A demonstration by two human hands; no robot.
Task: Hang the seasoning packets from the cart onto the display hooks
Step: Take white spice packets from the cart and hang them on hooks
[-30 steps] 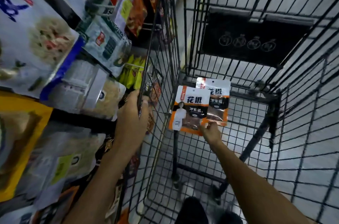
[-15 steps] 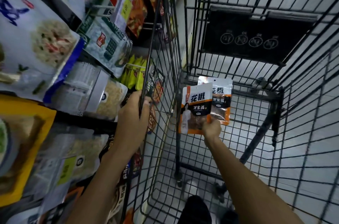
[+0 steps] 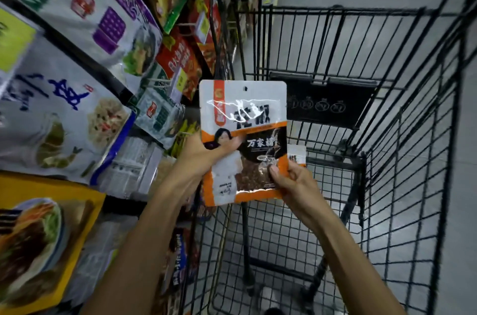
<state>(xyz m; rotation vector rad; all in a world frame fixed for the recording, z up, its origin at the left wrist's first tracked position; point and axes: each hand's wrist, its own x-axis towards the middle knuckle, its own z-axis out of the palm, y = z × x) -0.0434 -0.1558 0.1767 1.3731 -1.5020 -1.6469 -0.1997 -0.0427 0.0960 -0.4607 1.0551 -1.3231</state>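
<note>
I hold a white-and-orange seasoning packet [image 3: 247, 118] upright above the black wire cart [image 3: 387, 160]. It has a small hang hole at its top edge. My left hand [image 3: 206, 152] grips its left middle, thumb across the front. My right hand [image 3: 291, 180] pinches its lower right corner. A second packet [image 3: 296, 156] of the same kind peeks out behind the first, inside the cart. The display hooks themselves are hidden among the hanging bags on the left.
Shelving on the left is crowded with hanging food bags, such as a large white-and-blue one [image 3: 64, 118] and red ones [image 3: 180, 62]. The cart's black child-seat flap [image 3: 327, 103] stands at its far end. Grey floor [image 3: 335, 211] shows through the cart's mesh.
My left hand has let go of the cart's rim and taken hold of the packet. The packet has risen out of the cart toward me, leaving the second packet behind.
</note>
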